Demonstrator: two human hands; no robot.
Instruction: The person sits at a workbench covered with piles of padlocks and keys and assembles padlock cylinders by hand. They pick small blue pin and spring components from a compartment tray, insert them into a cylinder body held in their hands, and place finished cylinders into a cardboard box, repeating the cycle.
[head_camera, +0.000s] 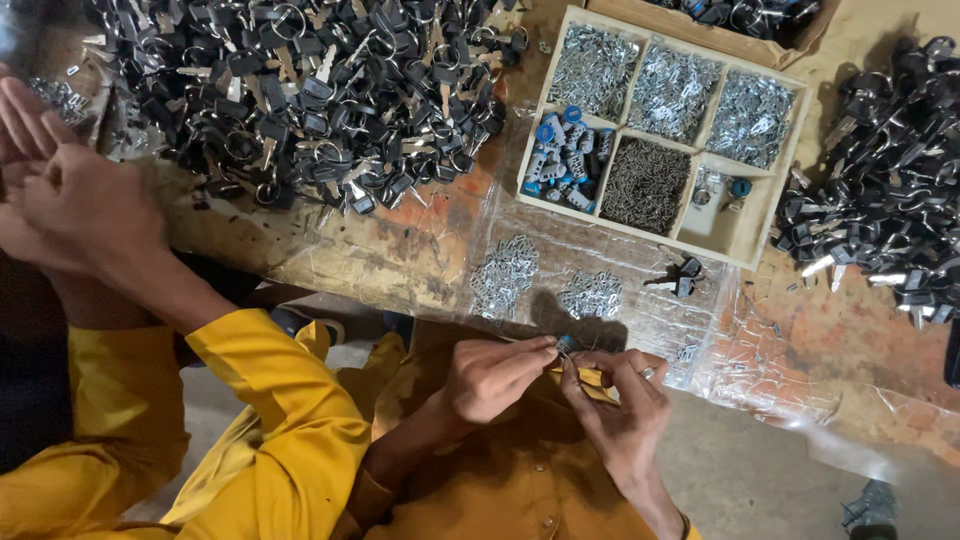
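Observation:
My left hand (495, 375) and my right hand (620, 405) meet just below the table's near edge, over my lap. Their fingertips pinch a small metal lock part with a blue cap (565, 345) between them. A ring shows on a finger of my right hand. Just beyond the hands, two small heaps of shiny metal pieces (505, 275) (590, 295) lie on a clear plastic sheet (700, 340) on the worn wooden table (400, 240).
A wooden tray with compartments (790, 150) holds metal bits, dark pins and blue-capped parts. Large heaps of black-headed keys lie at the top left (300, 90) and at the right (890, 190). Another person's hands (70, 200), in yellow sleeves, are at the left edge.

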